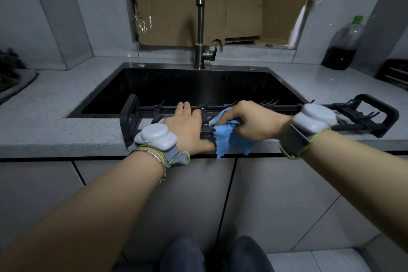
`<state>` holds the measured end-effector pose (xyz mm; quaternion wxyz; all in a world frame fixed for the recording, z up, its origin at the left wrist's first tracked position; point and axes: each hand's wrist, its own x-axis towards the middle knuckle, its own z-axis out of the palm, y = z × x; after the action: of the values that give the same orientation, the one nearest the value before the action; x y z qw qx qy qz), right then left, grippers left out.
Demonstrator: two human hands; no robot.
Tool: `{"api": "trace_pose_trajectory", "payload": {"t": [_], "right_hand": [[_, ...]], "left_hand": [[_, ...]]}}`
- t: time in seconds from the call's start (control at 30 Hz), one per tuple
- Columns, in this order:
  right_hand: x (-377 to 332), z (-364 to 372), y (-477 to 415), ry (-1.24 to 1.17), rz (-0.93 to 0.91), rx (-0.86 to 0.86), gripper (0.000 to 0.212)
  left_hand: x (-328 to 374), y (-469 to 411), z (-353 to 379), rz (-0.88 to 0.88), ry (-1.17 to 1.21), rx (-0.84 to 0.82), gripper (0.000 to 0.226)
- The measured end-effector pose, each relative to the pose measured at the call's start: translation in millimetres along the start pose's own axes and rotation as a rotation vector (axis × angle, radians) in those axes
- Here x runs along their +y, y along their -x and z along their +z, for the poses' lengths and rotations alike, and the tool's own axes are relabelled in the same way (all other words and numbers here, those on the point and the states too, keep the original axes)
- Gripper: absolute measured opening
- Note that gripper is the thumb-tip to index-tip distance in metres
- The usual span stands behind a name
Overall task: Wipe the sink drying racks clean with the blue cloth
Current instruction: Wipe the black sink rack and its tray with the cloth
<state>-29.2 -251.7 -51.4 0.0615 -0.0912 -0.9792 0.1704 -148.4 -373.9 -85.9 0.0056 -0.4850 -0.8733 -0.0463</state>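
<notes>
Now: right hand (254, 121) grip round crumpled blue cloth (229, 139), left hand (187, 126) flat on pronged rack (129, 115).

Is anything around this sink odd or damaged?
Yes: brown cardboard covers the opening behind the faucet, its bottom edge torn, with crinkled clear tape along its sides. The drying rack also overhangs the sink onto the counter at right.

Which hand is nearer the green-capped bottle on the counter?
Right. The right hand grips the blue cloth on the drying rack, below and left of the bottle. The left hand rests flat on the rack, farther left.
</notes>
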Motion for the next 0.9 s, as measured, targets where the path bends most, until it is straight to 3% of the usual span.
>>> {"api": "trace_pose_trajectory", "payload": {"t": [0.1,0.23,0.3,0.4,0.5,0.57,0.73,0.8,0.83,0.9], "right_hand": [[11,4,18,-0.125,0.034,0.169,0.049],[13,11,15,-0.049,0.006,0.199,0.023],[11,10,12,0.018,0.001,0.227,0.017],[7,7,9,0.061,0.017,0.28,0.021],[7,1,6,0.071,0.072,0.218,0.034],[2,-2,7,-0.109,0.143,0.259,0.042],[-15,-29,11,-1.01,0.318,0.887,0.032],[-19,-34,6,-1.228,0.362,0.885,0.026],[-20,-33,4,-1.164,0.388,0.838,0.025],[-19,-18,0,-0.618,0.332,0.676,0.025]], "left_hand": [[2,2,1,0.007,-0.035,0.009,0.092],[-2,1,-3,0.047,-0.075,-0.058,0.095],[-2,2,-14,0.137,-0.134,0.009,0.087],[-10,4,-41,0.173,-0.092,0.207,0.075],[-32,5,-57,0.026,-0.052,0.214,0.069],[-47,8,-52,-0.093,-0.017,0.139,0.07],[-50,10,-32,-0.125,-0.149,0.109,0.062],[-48,6,-28,-0.148,-0.164,0.115,0.058],[-47,4,-26,-0.168,-0.158,0.129,0.057],[-41,1,-22,-0.206,-0.156,0.173,0.057]]}}
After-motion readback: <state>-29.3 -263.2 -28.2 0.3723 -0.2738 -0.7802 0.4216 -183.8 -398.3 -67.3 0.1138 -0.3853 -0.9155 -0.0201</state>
